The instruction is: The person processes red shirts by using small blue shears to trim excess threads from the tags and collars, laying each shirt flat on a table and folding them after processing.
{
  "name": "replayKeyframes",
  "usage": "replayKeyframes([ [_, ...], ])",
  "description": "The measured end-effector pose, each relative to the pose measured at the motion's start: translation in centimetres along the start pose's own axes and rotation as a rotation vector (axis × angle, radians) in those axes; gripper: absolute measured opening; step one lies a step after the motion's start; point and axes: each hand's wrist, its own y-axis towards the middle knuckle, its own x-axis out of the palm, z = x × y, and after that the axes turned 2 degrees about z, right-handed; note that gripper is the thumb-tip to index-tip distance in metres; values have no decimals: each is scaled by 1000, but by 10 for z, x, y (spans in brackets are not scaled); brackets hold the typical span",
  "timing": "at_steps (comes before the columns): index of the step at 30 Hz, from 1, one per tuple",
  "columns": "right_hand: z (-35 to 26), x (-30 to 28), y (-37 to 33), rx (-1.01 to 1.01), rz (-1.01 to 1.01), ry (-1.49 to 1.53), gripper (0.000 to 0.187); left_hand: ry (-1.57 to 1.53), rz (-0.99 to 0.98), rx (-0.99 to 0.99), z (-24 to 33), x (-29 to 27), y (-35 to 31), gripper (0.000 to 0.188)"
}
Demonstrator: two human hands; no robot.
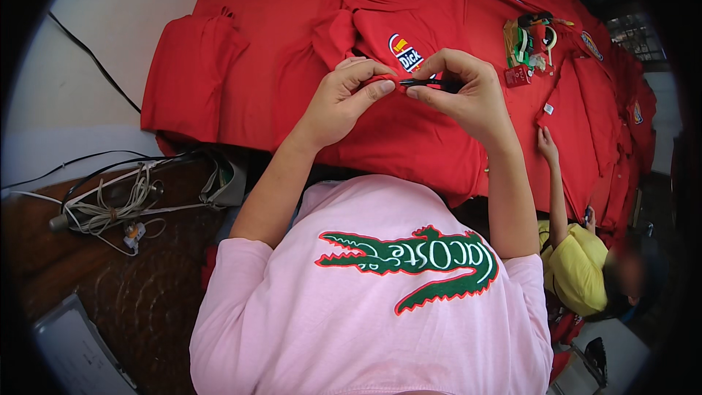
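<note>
My left hand [338,100] is closed, pinching a fold of red cloth between thumb and fingertips. Facing it, my right hand [472,97] grips a small black tool that looks like thread snips [436,84], its tip pointing left at the pinched cloth. Both hands are raised over a red shirt [439,143] spread along the near side of the table. A colourful chest patch [404,53] on the shirt is partly hidden by my right fingers. Whether the blades touch the cloth is too small to tell.
Folded red garments [191,73] lie at the left, with more piled behind. Tape rolls and small items [532,40] sit beside a little red box [518,76]. At the right, a person in yellow [578,267] handles red cloth. Bundled cables [117,205] lie at lower left.
</note>
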Motion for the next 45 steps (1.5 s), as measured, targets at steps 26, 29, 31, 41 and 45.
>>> replayKeyframes([
  [26,23,35,-30,59,194,303,22,-165,-1,-143,1,14,-6,12],
  [29,20,38,-30,95,152,300,21,-227,9,-181,7,13,-9,11],
  [31,19,38,-29,67,140,255,20,-183,20,-141,9,13,-8,12],
  [41,14,48,-26,-159,212,-36,20,-282,135,-222,12,14,-6,14],
  [45,27,42,-25,117,39,302,13,-356,100,-284,8,11,-8,15],
])
